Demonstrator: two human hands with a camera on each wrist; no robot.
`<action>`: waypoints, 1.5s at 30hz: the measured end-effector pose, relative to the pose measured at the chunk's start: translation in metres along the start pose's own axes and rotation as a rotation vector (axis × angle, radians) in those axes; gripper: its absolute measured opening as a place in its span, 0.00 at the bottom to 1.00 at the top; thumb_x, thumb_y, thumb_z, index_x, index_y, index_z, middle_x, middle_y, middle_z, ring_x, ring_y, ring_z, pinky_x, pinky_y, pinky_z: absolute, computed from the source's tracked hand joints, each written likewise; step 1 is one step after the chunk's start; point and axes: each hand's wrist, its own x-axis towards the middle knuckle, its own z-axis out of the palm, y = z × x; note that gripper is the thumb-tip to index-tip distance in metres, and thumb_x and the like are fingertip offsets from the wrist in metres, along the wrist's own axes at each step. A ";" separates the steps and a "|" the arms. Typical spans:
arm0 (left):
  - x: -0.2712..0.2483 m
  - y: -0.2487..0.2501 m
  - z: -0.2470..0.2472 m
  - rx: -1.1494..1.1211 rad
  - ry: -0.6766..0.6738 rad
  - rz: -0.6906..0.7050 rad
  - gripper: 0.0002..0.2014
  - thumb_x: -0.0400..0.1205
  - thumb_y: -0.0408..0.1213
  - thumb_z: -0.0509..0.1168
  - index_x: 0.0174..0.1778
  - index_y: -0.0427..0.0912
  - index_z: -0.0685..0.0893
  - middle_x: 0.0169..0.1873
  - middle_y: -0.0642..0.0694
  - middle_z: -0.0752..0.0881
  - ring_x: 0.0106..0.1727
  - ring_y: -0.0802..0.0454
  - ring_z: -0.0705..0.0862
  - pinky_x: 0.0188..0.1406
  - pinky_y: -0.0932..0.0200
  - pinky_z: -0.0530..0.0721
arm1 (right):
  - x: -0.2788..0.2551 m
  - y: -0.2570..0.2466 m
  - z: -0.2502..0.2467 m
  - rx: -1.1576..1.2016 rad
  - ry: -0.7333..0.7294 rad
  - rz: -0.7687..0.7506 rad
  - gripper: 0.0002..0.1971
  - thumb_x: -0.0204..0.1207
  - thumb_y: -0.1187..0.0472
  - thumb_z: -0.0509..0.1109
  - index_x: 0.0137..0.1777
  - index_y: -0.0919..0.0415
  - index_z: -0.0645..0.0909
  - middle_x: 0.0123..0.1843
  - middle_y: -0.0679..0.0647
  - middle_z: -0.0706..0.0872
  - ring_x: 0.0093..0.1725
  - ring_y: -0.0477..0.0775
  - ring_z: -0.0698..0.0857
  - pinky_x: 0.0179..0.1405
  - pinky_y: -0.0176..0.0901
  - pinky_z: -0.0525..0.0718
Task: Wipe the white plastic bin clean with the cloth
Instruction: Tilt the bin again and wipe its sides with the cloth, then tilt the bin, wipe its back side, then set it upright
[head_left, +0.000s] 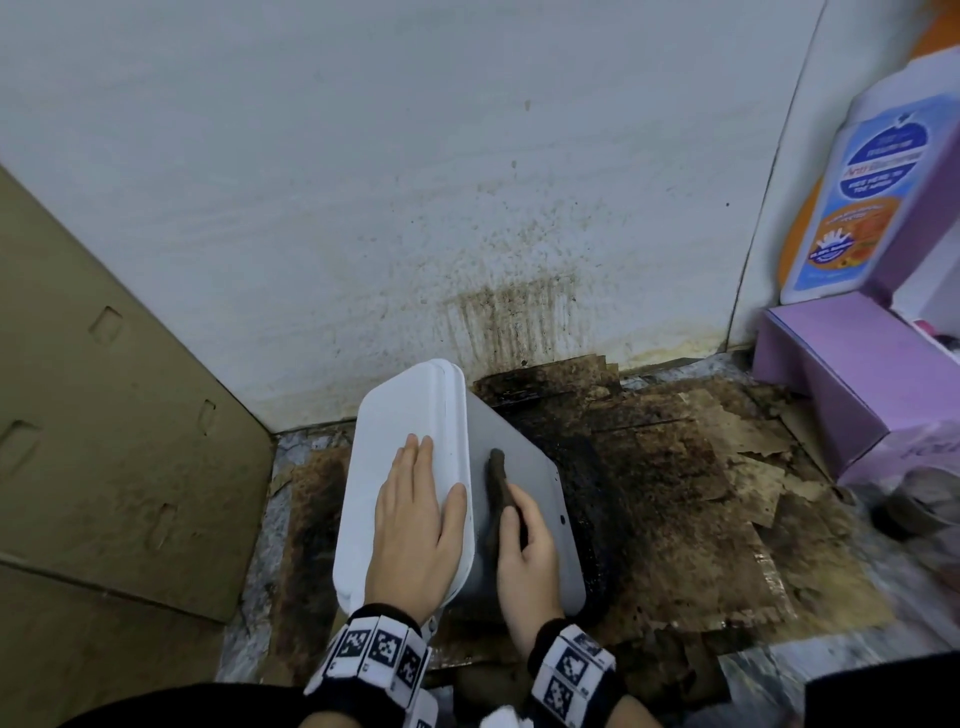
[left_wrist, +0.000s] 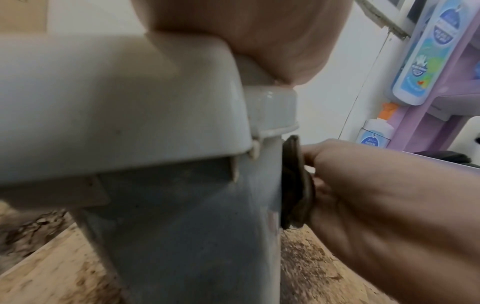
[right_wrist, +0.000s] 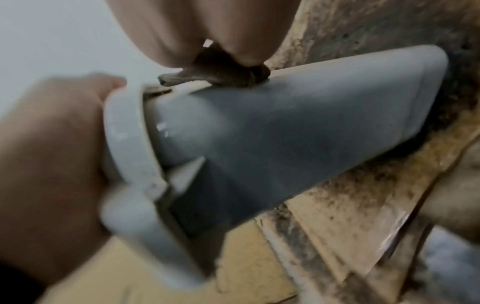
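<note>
**Now wiping the side of the bin**

Down on the floor (head_left: 810, 587), against the stained white wall (head_left: 363, 182), I have the white plastic bin (head_left: 524, 467) tilted, its lid end toward my left and its base resting on dirty, blackened sheets of cardboard (head_left: 691, 499). My left hand (head_left: 415, 525) lies flat on the lid (head_left: 395, 415), fingers (head_left: 418, 457) straight and together, the thumb spread toward the lid's right edge. My right hand (head_left: 524, 551) presses a dark brown cloth (head_left: 498, 483) against the grey side wall of the bin, just below the lid rim; the fingers curl round the bunched cloth, though the right wrist view is blurred and I cannot say quite how tightly. From the left wrist view the cloth (left_wrist: 296, 183) sits squeezed between my right hand (left_wrist: 384, 197) and the bin wall (left_wrist: 187, 226). A brown cardboard panel (head_left: 114, 405) leans on my left. To my right stands a purple shelf (head_left: 841, 384) with a blue-labelled bottle (head_left: 852, 208) on it.
</note>
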 end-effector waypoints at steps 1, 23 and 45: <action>0.000 0.002 0.000 -0.003 -0.005 -0.005 0.31 0.91 0.53 0.48 0.90 0.53 0.46 0.90 0.56 0.47 0.90 0.59 0.45 0.90 0.51 0.45 | 0.003 -0.008 -0.003 0.105 0.022 0.064 0.15 0.89 0.56 0.60 0.70 0.42 0.81 0.68 0.40 0.86 0.70 0.40 0.82 0.77 0.52 0.78; -0.001 0.079 0.000 -0.592 -0.113 -0.128 0.31 0.89 0.58 0.52 0.88 0.61 0.53 0.86 0.67 0.54 0.87 0.68 0.51 0.89 0.52 0.52 | 0.035 -0.068 -0.061 -0.202 -0.146 -0.042 0.25 0.89 0.47 0.57 0.85 0.40 0.62 0.84 0.44 0.67 0.82 0.46 0.67 0.82 0.59 0.69; 0.003 0.016 -0.001 -0.507 -0.171 -0.344 0.26 0.78 0.66 0.67 0.66 0.56 0.71 0.61 0.50 0.83 0.56 0.53 0.88 0.29 0.56 0.91 | 0.029 -0.056 -0.071 -0.144 0.112 -0.033 0.23 0.89 0.48 0.55 0.83 0.41 0.64 0.78 0.44 0.69 0.80 0.48 0.66 0.81 0.60 0.69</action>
